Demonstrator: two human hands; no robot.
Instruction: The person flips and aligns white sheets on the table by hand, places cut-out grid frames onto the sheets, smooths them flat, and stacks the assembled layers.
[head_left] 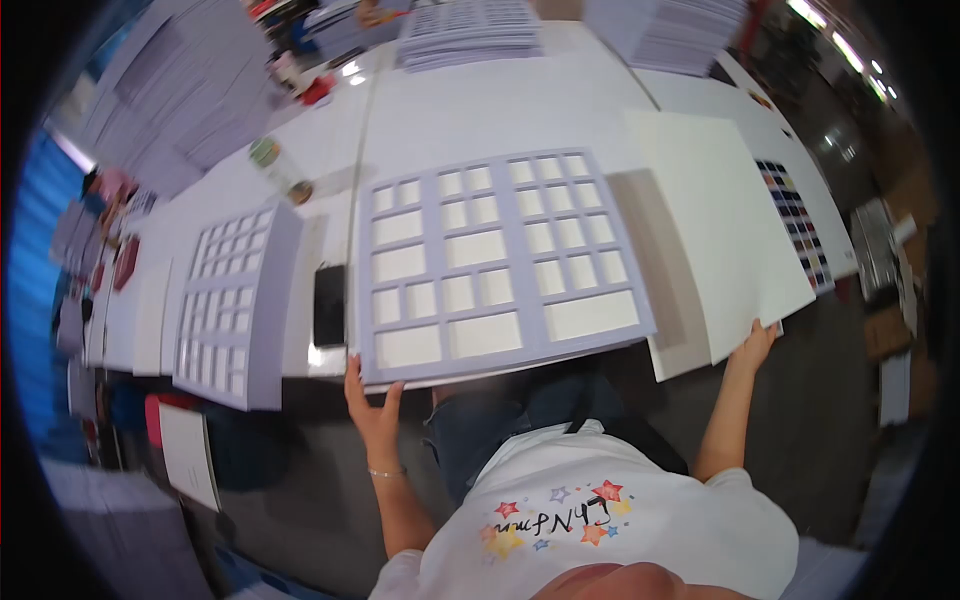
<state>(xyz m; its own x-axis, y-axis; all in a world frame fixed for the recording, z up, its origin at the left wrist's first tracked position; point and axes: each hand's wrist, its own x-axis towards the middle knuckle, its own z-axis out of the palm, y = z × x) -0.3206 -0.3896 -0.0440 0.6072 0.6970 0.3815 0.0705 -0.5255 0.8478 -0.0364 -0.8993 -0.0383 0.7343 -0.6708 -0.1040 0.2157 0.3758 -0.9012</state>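
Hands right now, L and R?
Left hand: open, thumb and fingers spread at the compartment tray's near-left corner; can't tell if it grips.
Right hand: closed, holding the white board by its near edge.

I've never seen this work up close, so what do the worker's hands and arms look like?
The left hand and right hand are ungloved. A thin, pale bracelet circles the left wrist; none shows on the right. The sleeves are short and white.
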